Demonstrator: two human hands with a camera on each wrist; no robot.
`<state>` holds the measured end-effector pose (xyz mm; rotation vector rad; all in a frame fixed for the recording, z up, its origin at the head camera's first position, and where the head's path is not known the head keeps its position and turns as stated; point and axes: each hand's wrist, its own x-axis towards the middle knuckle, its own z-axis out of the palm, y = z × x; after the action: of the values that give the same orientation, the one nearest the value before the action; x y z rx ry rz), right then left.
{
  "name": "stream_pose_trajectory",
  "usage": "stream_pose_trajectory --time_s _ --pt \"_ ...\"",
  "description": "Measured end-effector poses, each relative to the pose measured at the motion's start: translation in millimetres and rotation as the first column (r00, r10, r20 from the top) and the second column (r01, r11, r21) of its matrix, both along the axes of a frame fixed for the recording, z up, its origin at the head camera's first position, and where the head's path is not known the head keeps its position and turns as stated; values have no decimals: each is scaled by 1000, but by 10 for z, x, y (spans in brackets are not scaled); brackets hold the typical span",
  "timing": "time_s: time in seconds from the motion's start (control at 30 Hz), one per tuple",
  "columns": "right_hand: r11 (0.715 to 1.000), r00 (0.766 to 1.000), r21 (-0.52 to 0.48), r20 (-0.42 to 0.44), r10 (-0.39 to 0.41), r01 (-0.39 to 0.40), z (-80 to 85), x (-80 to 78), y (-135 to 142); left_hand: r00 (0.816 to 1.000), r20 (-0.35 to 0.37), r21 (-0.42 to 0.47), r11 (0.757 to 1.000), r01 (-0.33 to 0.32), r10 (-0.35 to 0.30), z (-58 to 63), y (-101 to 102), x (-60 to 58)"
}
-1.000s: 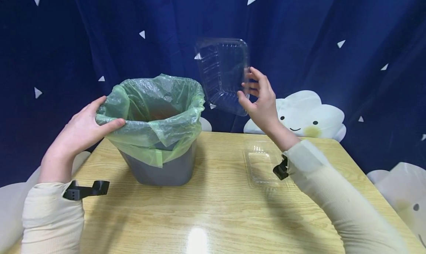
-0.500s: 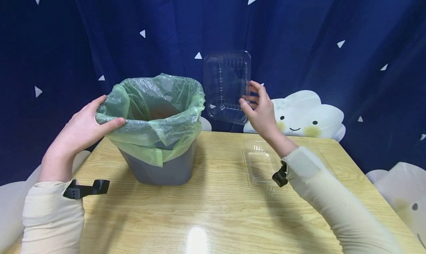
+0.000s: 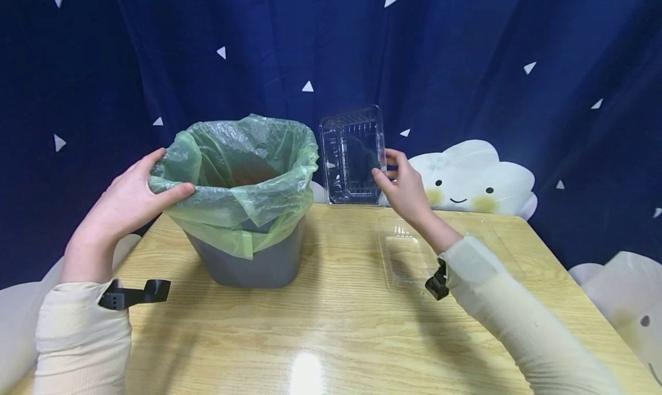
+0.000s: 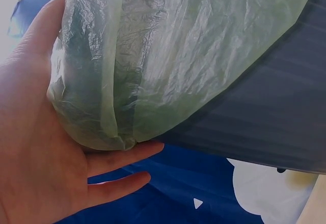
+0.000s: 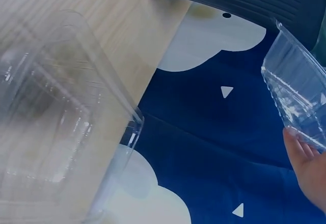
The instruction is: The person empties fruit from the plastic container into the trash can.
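Observation:
My left hand (image 3: 121,202) grips the lined rim of a grey trash bin (image 3: 253,263), thumb on the near side and fingers round its left corner. A green bag (image 3: 274,205) lines the bin and folds down outside; in the left wrist view the bag (image 4: 168,66) bunches against the palm. To the right of the bin, my right hand (image 3: 405,188) pinches a clear plastic food container (image 3: 354,159) by its right edge, tilted up with its hollow facing me. The right wrist view shows that container (image 5: 298,89) at the far right, above the fingertips.
Another clear plastic container (image 3: 405,257) lies on the wooden table (image 3: 336,326), partly under my right forearm; it looms large (image 5: 56,132) in the right wrist view. A blue curtain (image 3: 233,27) with clouds and white triangles hangs behind the table's back edge.
My right hand has lowered the held container beside the bin, from well above its rim to about the table's back edge in view. The left hand stays on the rim.

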<state>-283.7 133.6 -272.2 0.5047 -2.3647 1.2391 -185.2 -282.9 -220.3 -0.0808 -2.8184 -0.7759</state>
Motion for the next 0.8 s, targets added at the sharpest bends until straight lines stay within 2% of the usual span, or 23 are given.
stream_pose_trajectory --time_s 0.3,0.53,0.8 --pt "997 994 79 110 -26 18 -132 14 25 1000 1 -4 1000 7 -7 -8 -3 -4" --pt "990 977 136 206 -50 22 -229 29 47 1000 9 -4 1000 10 -10 -23 -2 -17" --pt "982 967 191 247 -60 12 -296 3 38 1000 -13 12 1000 12 -12 -12 -11 13"
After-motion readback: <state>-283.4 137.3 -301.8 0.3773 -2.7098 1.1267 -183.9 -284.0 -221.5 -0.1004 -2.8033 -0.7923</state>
